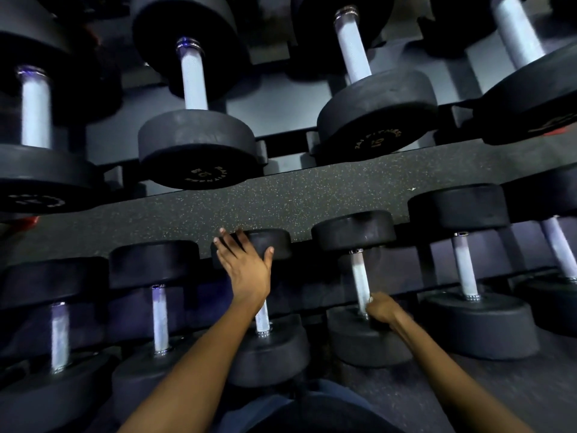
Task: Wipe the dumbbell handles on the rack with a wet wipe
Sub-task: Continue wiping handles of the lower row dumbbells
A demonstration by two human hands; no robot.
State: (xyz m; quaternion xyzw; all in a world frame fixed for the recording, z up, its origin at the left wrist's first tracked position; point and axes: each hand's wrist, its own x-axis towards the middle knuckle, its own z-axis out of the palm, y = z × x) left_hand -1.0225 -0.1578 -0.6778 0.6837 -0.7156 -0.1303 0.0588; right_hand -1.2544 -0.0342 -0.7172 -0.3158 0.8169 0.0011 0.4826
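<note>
Dumbbell handles (359, 276) line racks over speckled flooring (249, 198).

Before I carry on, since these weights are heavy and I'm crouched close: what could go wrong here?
The right hand grips the handle right beside the near weight head; fingers could get pinched if that dumbbell rolls. The left hand rests open on the far head of the neighbouring dumbbell, and leaning on it might shift it on the rack. No wipe is visible, so the handle may get bare skin.
</note>
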